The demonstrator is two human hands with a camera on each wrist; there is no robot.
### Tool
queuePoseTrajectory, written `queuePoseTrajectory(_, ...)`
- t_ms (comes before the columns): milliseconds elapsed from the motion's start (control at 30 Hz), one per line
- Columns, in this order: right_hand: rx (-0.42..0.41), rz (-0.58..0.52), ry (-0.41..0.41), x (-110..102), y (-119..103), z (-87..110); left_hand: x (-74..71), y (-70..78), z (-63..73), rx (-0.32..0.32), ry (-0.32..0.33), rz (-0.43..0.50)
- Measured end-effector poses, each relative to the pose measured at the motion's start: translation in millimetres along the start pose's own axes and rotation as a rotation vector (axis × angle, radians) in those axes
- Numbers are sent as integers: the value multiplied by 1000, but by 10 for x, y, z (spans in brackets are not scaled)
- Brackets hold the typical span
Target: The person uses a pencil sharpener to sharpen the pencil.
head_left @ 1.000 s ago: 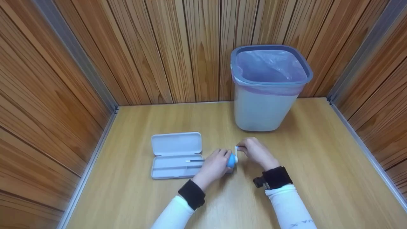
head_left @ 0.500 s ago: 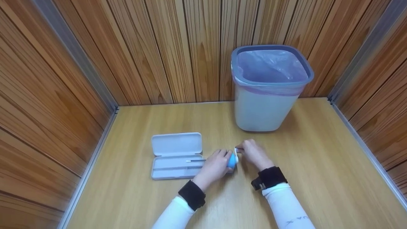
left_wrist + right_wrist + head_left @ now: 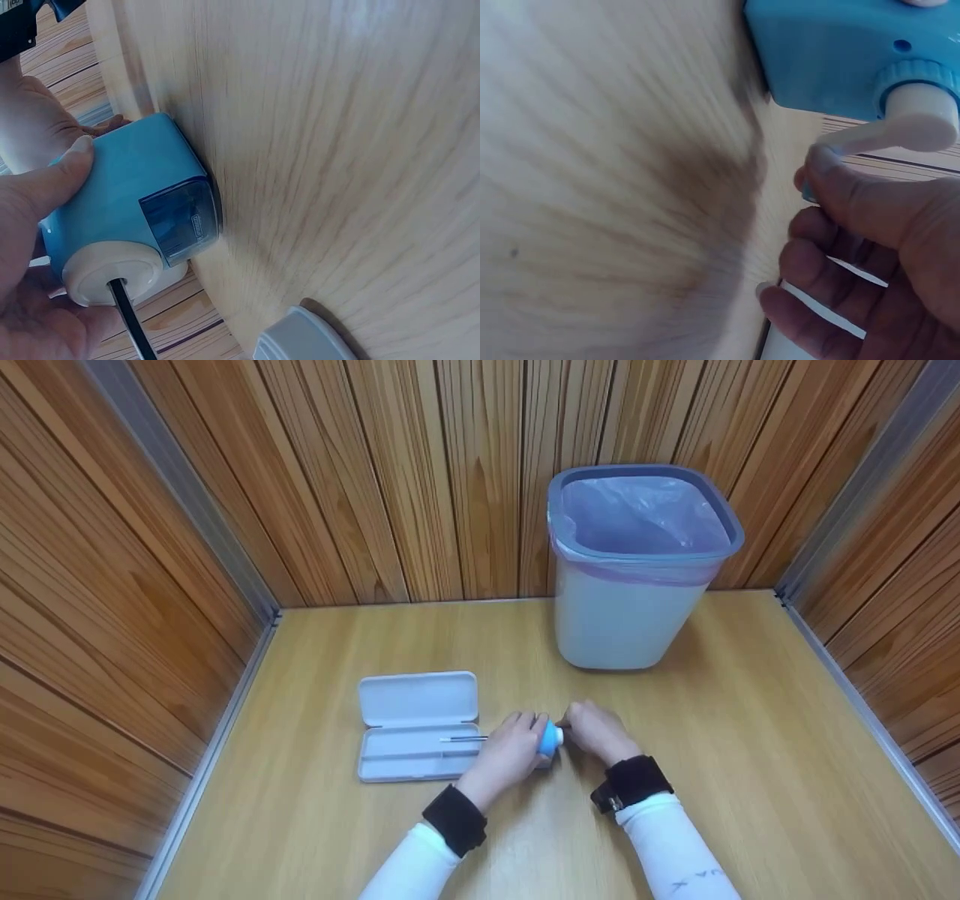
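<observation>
My left hand (image 3: 510, 750) grips a light blue crank pencil sharpener (image 3: 124, 187), thumb over its top and fingers beneath. A dark clear shavings drawer (image 3: 180, 217) shows on its front. From the round white collar a black pencil (image 3: 131, 319) sticks out; in the head view it points left over the open grey pencil case (image 3: 418, 699). On the sharpener's other side, my right hand (image 3: 598, 729) pinches the end of the white crank (image 3: 922, 124) between thumb and index finger. Its other fingers are loosely curled.
A bin (image 3: 630, 619) with a grey rim and a plastic liner stands behind my right hand, near the back wall. Wood-panelled walls (image 3: 480, 487) enclose the wooden table (image 3: 315, 660) at the back and both sides.
My right hand has come down toward me, turning the crank from its raised position. My left hand, the sharpener and the pencil stay about where they were.
</observation>
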State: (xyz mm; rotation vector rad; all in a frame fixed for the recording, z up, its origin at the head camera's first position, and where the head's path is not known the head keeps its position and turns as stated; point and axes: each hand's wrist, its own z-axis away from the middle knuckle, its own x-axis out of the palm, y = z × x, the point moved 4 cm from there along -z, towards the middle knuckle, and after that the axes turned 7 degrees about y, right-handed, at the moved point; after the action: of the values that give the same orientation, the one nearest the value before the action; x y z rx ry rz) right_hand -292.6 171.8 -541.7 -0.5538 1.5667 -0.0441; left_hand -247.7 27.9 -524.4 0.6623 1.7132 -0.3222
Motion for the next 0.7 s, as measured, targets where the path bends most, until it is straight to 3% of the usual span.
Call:
queuePoseTrajectory(300, -2, 11, -15, 74, -6, 76, -18, 12, -7, 9, 29, -50)
queuePoseTrajectory(700, -11, -26, -61, 65, -64, 162, 11, 11, -28, -83, -91, -6)
